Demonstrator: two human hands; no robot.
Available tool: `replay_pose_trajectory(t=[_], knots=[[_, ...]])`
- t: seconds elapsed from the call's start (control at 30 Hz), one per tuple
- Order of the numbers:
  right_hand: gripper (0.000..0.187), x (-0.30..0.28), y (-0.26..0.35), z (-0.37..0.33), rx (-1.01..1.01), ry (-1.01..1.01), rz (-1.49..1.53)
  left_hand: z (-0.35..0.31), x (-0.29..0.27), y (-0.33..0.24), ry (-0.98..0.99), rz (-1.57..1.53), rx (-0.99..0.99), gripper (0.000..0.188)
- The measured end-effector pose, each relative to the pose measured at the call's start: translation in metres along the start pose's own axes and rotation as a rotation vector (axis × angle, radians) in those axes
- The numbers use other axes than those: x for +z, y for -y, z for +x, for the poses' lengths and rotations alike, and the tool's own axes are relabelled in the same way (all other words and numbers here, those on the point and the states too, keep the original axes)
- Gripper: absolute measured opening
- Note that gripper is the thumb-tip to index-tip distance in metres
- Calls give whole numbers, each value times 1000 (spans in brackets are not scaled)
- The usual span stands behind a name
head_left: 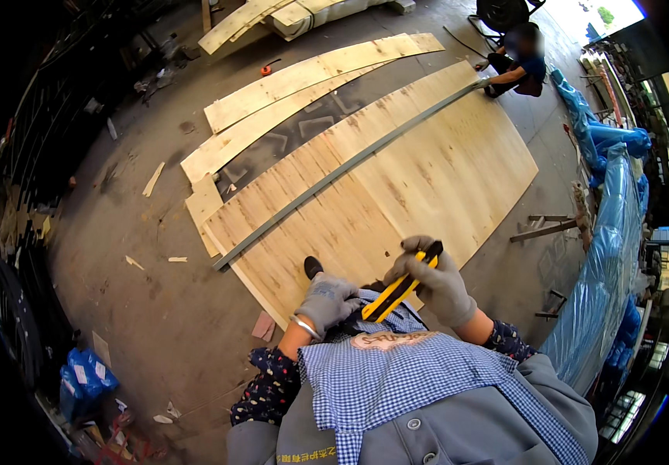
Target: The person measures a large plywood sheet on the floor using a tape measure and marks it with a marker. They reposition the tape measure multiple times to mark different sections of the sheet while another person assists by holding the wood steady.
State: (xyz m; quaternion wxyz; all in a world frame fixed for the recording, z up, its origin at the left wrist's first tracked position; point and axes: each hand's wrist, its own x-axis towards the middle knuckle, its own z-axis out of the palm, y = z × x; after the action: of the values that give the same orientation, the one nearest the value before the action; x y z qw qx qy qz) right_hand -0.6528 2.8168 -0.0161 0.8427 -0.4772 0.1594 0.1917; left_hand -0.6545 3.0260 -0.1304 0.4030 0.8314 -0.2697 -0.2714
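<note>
My right hand, in a grey glove, is closed around a yellow and black utility knife held slantwise before my chest. My left hand, also gloved, is curled against the front of my blue checked apron; its fingertips and anything in them are hidden. Below both hands, large plywood sheets lie on the floor. A long grey metal bar runs lengthwise across them. At the bar's far end, a crouching co-worker has a hand close to it.
Cut plywood strips lie left of the sheets, with an orange-red tape measure beyond them. Blue plastic sheeting covers a long stack on the right, near a metal stand. A blue bag sits at lower left.
</note>
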Motion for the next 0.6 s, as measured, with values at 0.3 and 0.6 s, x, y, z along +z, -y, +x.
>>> replay_pose_trajectory(t=[0.3, 0.6], knots=[[21, -74, 4, 96, 237, -376, -44, -1, -24, 51, -156, -712, -485, 42], [21, -156, -7, 313, 304, -143, -728, 17, -1, 141, -816, -952, -932, 22]])
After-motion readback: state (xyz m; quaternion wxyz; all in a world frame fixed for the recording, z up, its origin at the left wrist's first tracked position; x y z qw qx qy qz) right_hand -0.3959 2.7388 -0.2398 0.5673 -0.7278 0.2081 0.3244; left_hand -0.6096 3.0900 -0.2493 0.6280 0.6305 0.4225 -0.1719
